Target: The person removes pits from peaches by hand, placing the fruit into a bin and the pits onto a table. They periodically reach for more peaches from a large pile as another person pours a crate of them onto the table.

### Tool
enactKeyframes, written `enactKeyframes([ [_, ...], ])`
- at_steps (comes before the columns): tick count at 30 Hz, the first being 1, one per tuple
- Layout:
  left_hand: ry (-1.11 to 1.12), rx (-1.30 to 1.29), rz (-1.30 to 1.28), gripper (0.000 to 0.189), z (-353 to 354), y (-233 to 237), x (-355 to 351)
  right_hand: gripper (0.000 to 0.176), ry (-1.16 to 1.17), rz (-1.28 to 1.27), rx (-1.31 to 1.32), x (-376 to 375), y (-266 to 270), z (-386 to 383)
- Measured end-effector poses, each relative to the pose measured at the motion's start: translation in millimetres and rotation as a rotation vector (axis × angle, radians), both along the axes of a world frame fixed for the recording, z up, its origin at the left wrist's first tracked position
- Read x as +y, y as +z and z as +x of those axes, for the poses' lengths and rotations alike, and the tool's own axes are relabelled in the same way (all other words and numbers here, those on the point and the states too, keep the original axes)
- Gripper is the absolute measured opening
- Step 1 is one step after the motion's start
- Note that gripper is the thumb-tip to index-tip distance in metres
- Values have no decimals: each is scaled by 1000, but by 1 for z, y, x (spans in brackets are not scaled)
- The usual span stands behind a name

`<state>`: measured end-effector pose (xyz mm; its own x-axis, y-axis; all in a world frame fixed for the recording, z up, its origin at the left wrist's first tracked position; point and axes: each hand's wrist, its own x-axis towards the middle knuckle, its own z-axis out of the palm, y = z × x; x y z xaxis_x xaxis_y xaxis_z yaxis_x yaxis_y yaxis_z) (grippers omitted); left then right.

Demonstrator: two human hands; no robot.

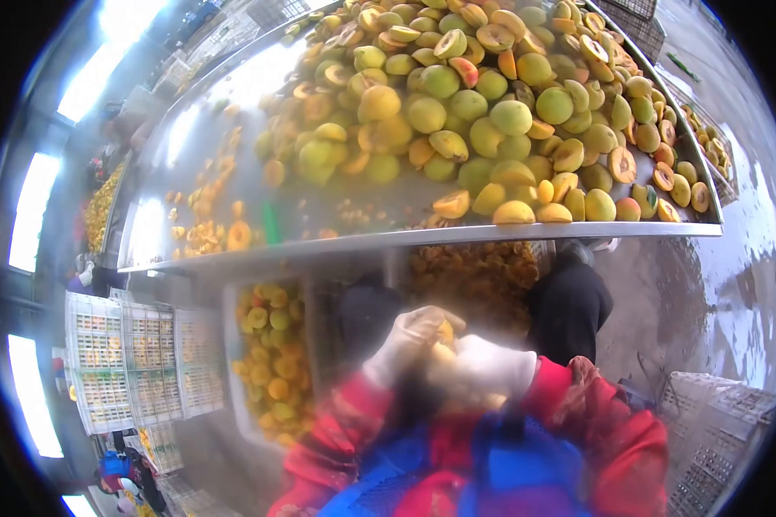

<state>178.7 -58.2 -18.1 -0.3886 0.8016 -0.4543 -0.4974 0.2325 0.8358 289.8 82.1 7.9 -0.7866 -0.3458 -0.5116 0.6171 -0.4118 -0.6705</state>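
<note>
In front of my chest, both hands are close together in white gloves. My left hand (412,341) is closed, and a small yellow-orange piece of peach (445,334) shows at its fingertips. My right hand (494,364) is closed right beside it, its fingers curled toward the fruit; haze over the view hides what is in them. Beyond the hands, a metal table (422,235) carries a large heap of yellow-green peaches (491,129), whole and halved, some showing brown pits.
Below the table, a white crate (235,370) of peaches stands left of my knees. Brown peach scraps (474,271) lie between my legs. A green-handled tool (272,223) rests near the table edge. White stacked crates (129,362) stand left; another crate (720,431) is at right.
</note>
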Motion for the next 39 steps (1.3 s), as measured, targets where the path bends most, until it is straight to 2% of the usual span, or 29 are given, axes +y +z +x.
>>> enactKeyframes([
  [1, -1, 2, -1, 47, 4, -1, 1, 14, -1, -1, 2, -1, 5, 0],
  [3, 250, 25, 86, 47, 12, -1, 8, 15, -128, -302, -92, -1, 14, -4],
  [4, 368, 59, 44, 48, 15, 2, 13, 15, -171, -294, -88, -6, 10, -3],
  [5, 401, 194, 30, 49, 14, 7, 17, 14, -146, -233, -18, -7, 10, -2],
  [7, 482, 418, 32, 51, 7, -10, 12, 17, -265, -231, 119, -12, 15, 1],
  [9, 739, -166, 188, 52, 8, 30, 19, 14, -269, -430, 36, -1, 19, 6],
  [11, 588, 49, 198, 54, -3, 30, -2, 12, -355, -100, 50, 1, 4, -1],
  [12, 618, 118, 128, 55, -3, 37, -9, 11, -310, 658, 368, -5, -78, 3],
  [13, 611, 296, 92, 54, -6, 42, -20, 12, -400, 626, 26, -3, -49, 0],
  [15, 524, 767, -44, 49, -21, 36, -63, 12, -432, 226, -31, 7, -15, 6],
  [17, 536, 1015, -320, 39, -24, 53, -104, 14, -470, 136, -189, 8, -12, 7],
  [19, 197, 1461, -1008, 28, -40, 57, -143, 14, -475, 165, -211, 8, -20, 11],
  [20, 193, 1471, -998, 28, -41, 67, -127, 14, -476, 145, -224, 9, -20, 12],
  [22, 379, 1551, -761, 22, -41, 96, -71, 14, -485, 113, -226, 8, -23, 12],
  [23, 370, 1481, -500, 22, -46, 93, -41, 14, -502, 101, -227, 5, -21, 13],
  [24, 317, 1449, -340, 24, -48, 95, -2, 14, -434, 133, -82, 5, -38, 18],
  [26, 183, 1552, -364, 37, -57, 74, 65, 15, -491, 55, -116, 5, -26, 22],
  [28, 27, 1540, -474, 46, -72, 45, 114, 16, -561, -37, -161, 7, -30, 30],
  [29, -79, 1454, -607, 48, -77, 35, 130, 18, -492, 166, -36, 15, -24, 33],
  [31, -236, 1342, -656, 48, -89, 37, 146, 19, -603, 131, -135, 26, 13, 32],
  [32, -130, 1402, -519, 44, -92, 22, 140, 19, -618, 108, -146, 31, 16, 31],
  [33, 6, 1401, -343, 41, -86, 25, 135, 19, -630, 109, -139, 36, 15, 28],
  [35, 119, 1470, -46, 45, -67, 40, 117, 19, -691, 87, -22, 40, 10, 18],
  [37, 137, 1168, 120, 52, -35, 60, 99, 17, -686, -15, 30, 41, 10, 6],
  [38, 84, 1106, 158, 54, -20, 67, 87, 18, -678, -78, 66, 40, 13, 1],
  [39, 14, 1112, 141, 48, -10, 76, 78, 19, -668, -141, 103, 37, 15, -2],
])
